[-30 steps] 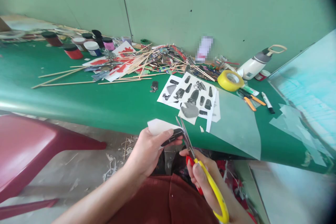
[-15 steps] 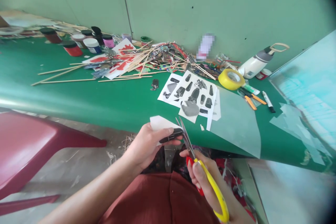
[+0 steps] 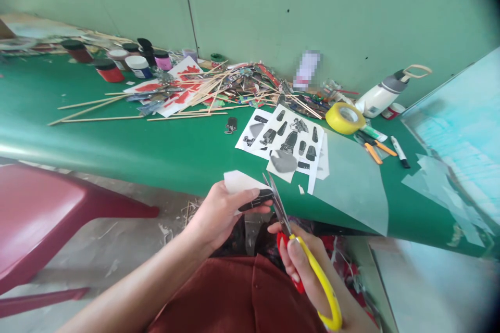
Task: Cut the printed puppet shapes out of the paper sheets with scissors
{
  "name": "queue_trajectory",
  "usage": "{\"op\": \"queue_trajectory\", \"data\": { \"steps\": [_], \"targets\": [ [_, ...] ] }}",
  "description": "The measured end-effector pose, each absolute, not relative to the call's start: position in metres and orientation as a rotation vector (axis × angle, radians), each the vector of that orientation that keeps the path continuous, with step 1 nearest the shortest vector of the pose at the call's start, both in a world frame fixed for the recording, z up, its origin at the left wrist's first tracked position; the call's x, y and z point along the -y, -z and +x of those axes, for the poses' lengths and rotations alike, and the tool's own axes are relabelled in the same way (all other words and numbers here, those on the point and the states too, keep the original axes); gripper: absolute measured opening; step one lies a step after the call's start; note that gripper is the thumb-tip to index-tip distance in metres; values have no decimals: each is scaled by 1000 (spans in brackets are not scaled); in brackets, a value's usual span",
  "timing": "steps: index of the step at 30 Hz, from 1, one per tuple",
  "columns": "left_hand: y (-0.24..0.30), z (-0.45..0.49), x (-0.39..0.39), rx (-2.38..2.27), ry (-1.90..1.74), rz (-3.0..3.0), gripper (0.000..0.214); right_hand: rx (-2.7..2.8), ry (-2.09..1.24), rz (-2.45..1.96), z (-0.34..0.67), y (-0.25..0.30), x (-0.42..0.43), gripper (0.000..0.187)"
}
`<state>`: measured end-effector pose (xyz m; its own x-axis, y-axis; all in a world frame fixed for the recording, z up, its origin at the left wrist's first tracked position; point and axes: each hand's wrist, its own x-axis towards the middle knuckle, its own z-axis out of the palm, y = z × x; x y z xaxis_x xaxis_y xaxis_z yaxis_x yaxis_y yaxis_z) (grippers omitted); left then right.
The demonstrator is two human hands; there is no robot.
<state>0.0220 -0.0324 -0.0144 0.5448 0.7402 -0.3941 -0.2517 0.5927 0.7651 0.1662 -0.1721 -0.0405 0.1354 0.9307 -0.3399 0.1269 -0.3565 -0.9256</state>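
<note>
My left hand (image 3: 221, 213) pinches a piece of white paper (image 3: 239, 181) with a black printed shape, thumb on top and fingers beneath. In my right hand (image 3: 302, 252) is a pair of scissors (image 3: 279, 208) with one yellow and one red handle. The blades are slightly parted and lie against the right end of the paper's black shape. Beyond the hands, printed paper sheets (image 3: 291, 135) with black and grey figures overlap on the green table (image 3: 187, 151). A small black cut-out (image 3: 231, 125) lies to their left.
Thin wooden sticks (image 3: 207, 91) are heaped by the wall, with paint jars (image 3: 109, 70) to their left. Yellow tape (image 3: 345, 117), orange-handled pliers (image 3: 373, 148), a marker (image 3: 400, 152) and a white bottle (image 3: 383, 93) lie at right. A red chair (image 3: 47, 213) stands at left.
Both hands keep almost the same pose, with the scissors at the paper's right end. The whole view has shifted very slightly.
</note>
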Motion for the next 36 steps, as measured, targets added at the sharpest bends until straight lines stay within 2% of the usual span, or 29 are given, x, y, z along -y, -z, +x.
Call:
{"op": "queue_trajectory", "data": {
  "steps": [12,19,24,27,32,36],
  "targets": [
    [17,20,27,-717,-586,822,10,1062,-1245,-1674,170,40,185,53],
    [18,17,15,-676,-537,775,15,920,-1364,-1546,165,43,179,52],
    [31,16,33,-550,-708,546,26,767,-1384,-1434,153,48,170,59],
    [41,27,51,-656,-861,451,11,747,-1341,-1440,145,52,165,62],
    [40,43,59,-763,-981,417,8,934,-1169,-1594,137,59,164,56],
    [35,45,57,-788,-976,484,14,969,-1104,-1636,139,64,166,66]
  ]
}}
